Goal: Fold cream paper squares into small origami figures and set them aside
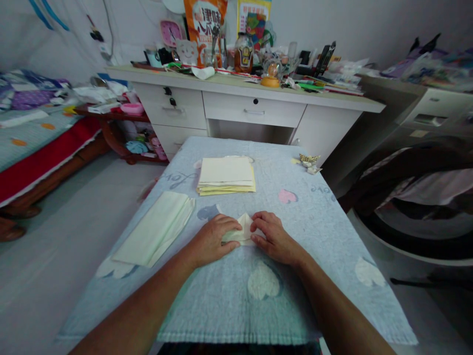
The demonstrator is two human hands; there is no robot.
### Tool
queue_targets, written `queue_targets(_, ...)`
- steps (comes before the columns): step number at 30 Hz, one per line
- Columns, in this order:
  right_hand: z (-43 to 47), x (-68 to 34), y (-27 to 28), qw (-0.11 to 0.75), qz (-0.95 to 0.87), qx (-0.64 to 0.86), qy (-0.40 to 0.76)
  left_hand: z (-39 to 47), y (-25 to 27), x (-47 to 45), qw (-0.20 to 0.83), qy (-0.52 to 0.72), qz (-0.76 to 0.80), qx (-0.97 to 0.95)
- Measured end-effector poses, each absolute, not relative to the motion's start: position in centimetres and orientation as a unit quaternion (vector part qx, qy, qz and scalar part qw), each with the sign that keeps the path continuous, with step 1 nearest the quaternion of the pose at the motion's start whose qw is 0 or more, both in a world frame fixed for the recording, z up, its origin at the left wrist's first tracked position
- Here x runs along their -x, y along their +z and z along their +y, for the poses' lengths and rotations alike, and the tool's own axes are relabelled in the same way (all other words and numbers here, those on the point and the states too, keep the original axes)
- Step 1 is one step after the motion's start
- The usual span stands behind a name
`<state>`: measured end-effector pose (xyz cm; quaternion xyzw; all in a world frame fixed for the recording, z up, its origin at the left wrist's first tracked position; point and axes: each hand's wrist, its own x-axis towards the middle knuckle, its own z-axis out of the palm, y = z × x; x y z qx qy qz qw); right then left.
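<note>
A small folded piece of pale paper lies on the blue cloth-covered table between my hands, its top coming to a point. My left hand grips its left side, thumb along the lower edge and fingers on top. At the right side, the curled fingers and thumb of my right hand hold the paper too. Behind it sits a stack of cream and yellow paper sheets. Left of my hands rests a long folded pale green sheet. Small folded paper pieces lie at the table's far right corner.
Beyond the table stands a white desk crowded with a jar, an orange bag and a pink clock. A washing machine is at right; a bed and a low wooden shelf are at left.
</note>
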<state>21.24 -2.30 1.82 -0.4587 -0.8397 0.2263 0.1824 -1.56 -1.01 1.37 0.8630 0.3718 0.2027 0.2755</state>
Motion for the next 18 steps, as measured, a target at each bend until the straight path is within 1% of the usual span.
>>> queue_targets(10,-1.43,-20.81,1.11,0.188,-0.833,0.48,0.2,-1.13,1.02,1.15,0.227,0.219,0.385,-0.868)
queue_targets(18,-1.58,-21.62,1.04,0.195,-0.848,0.448,0.205,-1.16,0.87,1.22,0.207,0.199,0.387,-0.876)
